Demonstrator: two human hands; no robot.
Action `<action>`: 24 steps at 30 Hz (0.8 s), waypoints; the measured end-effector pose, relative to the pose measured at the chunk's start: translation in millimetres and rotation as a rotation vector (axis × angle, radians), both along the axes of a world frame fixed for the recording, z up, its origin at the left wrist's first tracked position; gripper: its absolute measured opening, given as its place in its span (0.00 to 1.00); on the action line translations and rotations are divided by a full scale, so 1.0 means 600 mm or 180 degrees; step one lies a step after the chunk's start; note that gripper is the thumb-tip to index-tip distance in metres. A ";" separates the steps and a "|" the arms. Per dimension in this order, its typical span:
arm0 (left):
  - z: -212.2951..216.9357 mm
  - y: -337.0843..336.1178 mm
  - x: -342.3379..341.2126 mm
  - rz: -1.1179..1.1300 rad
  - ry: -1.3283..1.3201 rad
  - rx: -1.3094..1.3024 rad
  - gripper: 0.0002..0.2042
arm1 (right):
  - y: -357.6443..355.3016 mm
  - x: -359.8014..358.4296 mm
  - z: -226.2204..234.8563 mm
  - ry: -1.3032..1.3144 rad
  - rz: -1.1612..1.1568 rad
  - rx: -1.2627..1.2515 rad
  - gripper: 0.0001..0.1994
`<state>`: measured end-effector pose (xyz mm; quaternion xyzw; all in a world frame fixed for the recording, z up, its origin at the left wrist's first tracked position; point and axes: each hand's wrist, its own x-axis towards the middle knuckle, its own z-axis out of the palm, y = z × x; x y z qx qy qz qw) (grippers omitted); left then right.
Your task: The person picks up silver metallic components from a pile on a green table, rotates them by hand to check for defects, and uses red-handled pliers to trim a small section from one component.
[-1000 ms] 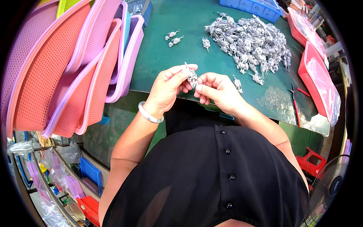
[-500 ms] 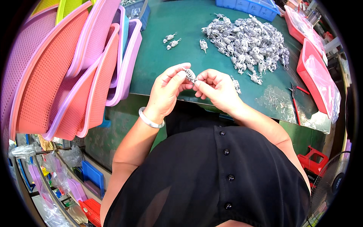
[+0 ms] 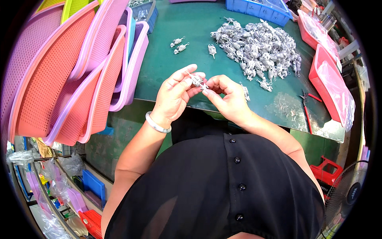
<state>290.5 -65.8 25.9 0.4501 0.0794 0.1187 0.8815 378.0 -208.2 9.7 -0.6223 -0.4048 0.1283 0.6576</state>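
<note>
Head view: bench scene, two bare hands at the near edge of a green tabletop [image 3: 159,79] with a smooth surface, scuffed pale at its right corner.

Item: one ribbed piece [image 3: 197,81], silvery-grey, small, body of curved rib-like bands. It is held above the table's near edge, between the two hands, lying aslant.

Left hand [image 3: 174,93]: thumb and fingers closed in a pinch about the upper part of the piece; marbled pale bangle [image 3: 158,124], rounded, at the wrist.

Right hand [image 3: 228,95]: thumb and forefinger pinching the lower end; remaining fingers curled.

Pile [image 3: 258,47]: many like pieces, metallic-looking, heaped and tangled, beyond the right hand. Outlying: a loose pair [image 3: 181,48] with looped ends, left of the heap; a single piece [image 3: 212,50] between pair and heap; another [image 3: 245,93] just beside the right hand, partly hidden by it.

Pliers [image 3: 307,115]: slim red handles, spread apart, dark head, lying on the scuffed corner.

Pink basket [image 3: 323,89]: perforated wall, rounded corners, lined with crumpled clear plastic [image 3: 338,87].

Blue crate [image 3: 258,12]: rigid, rectangular, behind the heap.

Nested baskets [image 3: 51,79]: coral and lilac, finely perforated, smooth rolled rims, tilted, at left.

Garment [image 3: 199,179]: black, thin cloth, round glossy buttons.
</note>
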 end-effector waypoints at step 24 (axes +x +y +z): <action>-0.030 0.033 0.007 0.0045 0.0456 -0.0248 0.15 | -0.046 -0.008 0.001 -0.1011 0.0706 -0.0885 0.06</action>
